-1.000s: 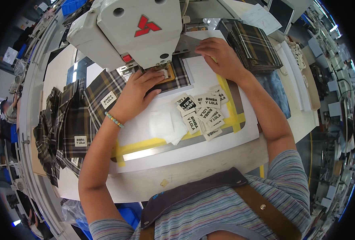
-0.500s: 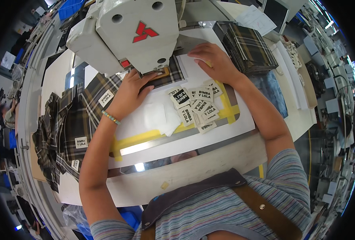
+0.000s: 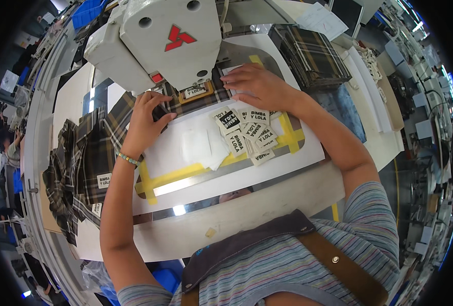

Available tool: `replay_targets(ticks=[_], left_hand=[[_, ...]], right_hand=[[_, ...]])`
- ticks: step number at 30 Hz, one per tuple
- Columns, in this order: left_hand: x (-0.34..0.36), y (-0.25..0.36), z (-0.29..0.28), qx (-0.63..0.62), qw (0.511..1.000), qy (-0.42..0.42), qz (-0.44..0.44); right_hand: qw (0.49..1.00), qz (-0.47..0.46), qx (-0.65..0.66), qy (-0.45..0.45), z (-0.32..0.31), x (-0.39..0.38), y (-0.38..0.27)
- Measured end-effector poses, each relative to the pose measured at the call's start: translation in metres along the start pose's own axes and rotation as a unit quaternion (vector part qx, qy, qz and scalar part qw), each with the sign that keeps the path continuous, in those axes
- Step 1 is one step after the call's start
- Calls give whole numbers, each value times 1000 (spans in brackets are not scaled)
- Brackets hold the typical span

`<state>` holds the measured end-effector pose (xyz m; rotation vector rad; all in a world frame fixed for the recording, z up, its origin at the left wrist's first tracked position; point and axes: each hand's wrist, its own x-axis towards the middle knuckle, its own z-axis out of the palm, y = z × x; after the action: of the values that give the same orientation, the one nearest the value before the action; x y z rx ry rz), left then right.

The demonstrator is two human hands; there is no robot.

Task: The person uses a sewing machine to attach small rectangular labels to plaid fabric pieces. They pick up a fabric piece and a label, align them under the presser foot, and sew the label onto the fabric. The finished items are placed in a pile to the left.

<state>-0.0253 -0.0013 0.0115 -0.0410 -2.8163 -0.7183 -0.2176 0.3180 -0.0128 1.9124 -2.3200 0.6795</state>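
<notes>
Under the head of a white sewing machine [image 3: 173,43] lies a strip of dark plaid fabric [image 3: 206,105]. A brass-coloured clamp frame [image 3: 209,93] sits on it, with a pale printed label [image 3: 193,92] inside. Left of the frame, my left hand [image 3: 147,115] rests on the plaid cloth, thumb spread from the fingers. My right hand [image 3: 259,89] lies over the strip's right end, fingers stretched out and thumb apart. Nearest to it, a loose pile of printed fabric labels [image 3: 249,133] lies on the white work sheet [image 3: 170,153]; one label is dark.
Plaid pieces with labels [image 3: 78,163] hang bunched over the table's left side. A stack of folded plaid pieces [image 3: 313,58] stands at the back right, near a paper sheet [image 3: 322,20]. Yellow tape [image 3: 180,176] edges the work sheet. White backing pieces [image 3: 201,145] lie beside the labels.
My left hand has moved left off the clamp frame, so the label inside now shows. My right hand has shifted left and slightly nearer, onto the strip's end.
</notes>
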Motion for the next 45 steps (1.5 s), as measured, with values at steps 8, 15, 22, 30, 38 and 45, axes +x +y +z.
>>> replay_targets(ticks=[8, 15, 22, 30, 38, 45], left_hand=[[5, -5, 16, -29, 1000, 4, -8], [9, -5, 38, -48, 995, 87, -26], [-9, 12, 16, -56, 989, 106, 89], [-21, 19, 5, 106, 952, 131, 255], [-26, 18, 1, 107, 963, 124, 212], [-74, 11, -39, 262, 933, 188, 162]], right_hand=[[995, 86, -9, -57, -27, 13, -20], [991, -50, -116, 48, -21, 10, -33], [980, -98, -150, 86, -1, 12, -40], [980, -98, -143, 102, 0, 12, -51], [992, -109, 17, 65, -17, 10, -63], [983, -89, -86, 132, -3, 8, -60]])
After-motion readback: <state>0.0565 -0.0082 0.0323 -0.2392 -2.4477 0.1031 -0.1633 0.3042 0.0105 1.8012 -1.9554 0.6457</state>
